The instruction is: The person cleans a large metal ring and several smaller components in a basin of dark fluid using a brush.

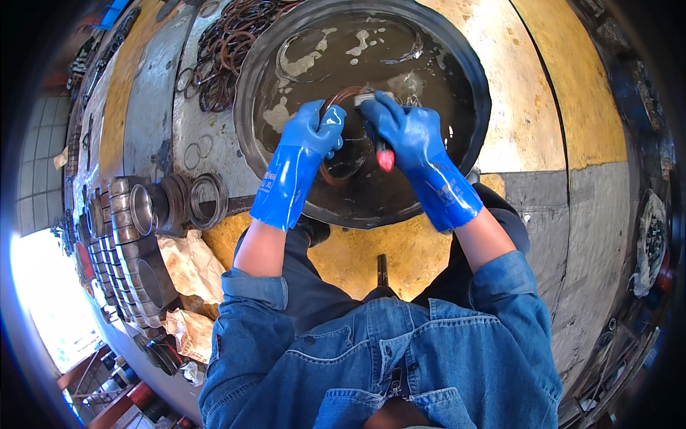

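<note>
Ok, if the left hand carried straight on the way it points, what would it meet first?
Past the brown rings it holds, the left hand would probably meet the dark liquid first; if it passed above that, the far side of the tub. Its height is unclear.

Floor (589, 93): worn yellow and grey
Tiles (43, 150): grey, past floor's left edge
Light (51, 300): white glare, floor's lower-left side

The brush (385, 159) is over the basin (246, 107), right of ring heap (223, 61).
</note>
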The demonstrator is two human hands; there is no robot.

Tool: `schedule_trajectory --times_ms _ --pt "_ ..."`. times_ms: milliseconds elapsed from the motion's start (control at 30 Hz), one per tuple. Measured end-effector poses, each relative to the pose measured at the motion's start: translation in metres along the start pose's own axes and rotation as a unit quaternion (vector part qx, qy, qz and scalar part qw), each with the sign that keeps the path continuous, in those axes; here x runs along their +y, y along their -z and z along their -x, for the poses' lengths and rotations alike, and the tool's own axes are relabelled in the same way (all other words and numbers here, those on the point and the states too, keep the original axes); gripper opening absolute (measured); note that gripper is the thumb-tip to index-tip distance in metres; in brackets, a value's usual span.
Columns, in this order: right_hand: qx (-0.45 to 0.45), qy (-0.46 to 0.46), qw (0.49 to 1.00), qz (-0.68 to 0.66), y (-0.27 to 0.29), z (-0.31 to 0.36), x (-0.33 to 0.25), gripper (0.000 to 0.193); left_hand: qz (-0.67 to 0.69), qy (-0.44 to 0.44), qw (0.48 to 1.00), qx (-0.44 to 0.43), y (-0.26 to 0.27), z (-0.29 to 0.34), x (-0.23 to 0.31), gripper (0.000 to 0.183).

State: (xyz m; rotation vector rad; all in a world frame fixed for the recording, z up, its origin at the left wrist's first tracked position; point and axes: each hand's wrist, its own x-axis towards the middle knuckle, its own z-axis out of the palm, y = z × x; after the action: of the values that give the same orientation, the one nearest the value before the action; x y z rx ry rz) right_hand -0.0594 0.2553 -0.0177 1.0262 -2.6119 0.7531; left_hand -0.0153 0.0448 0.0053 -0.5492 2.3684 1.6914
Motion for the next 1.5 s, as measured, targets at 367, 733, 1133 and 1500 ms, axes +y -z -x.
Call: schedule_trajectory --times_ms 367,733,1133,1500 --pt "-0.241 -0.375 0.872 -0.205 -0.004 -0.01 0.017 0.029 0.027 -0.096 0.995 0.015 0.004 0.008 0.004 0.037" --pt "-0.037 -0.318 0.813 -0.486 0.085 -0.019 -0.009 0.029 -0.289 -0.302 0.908 0.033 0.009 -0.004 -0.001 0.025" --pt "-0.073 -0.371 0.874 -0.304 0.049 -0.008 0.048 0.024 -0.404 -0.461 0.786 -0.08 0.017 -0.015 0.012 0.039" --pt "-0.178 -0.249 0.833 -0.461 0.014 -0.011 -0.027 0.032 0.022 -0.108 0.982 0.154 0.013 -0.025 -0.049 0.068"
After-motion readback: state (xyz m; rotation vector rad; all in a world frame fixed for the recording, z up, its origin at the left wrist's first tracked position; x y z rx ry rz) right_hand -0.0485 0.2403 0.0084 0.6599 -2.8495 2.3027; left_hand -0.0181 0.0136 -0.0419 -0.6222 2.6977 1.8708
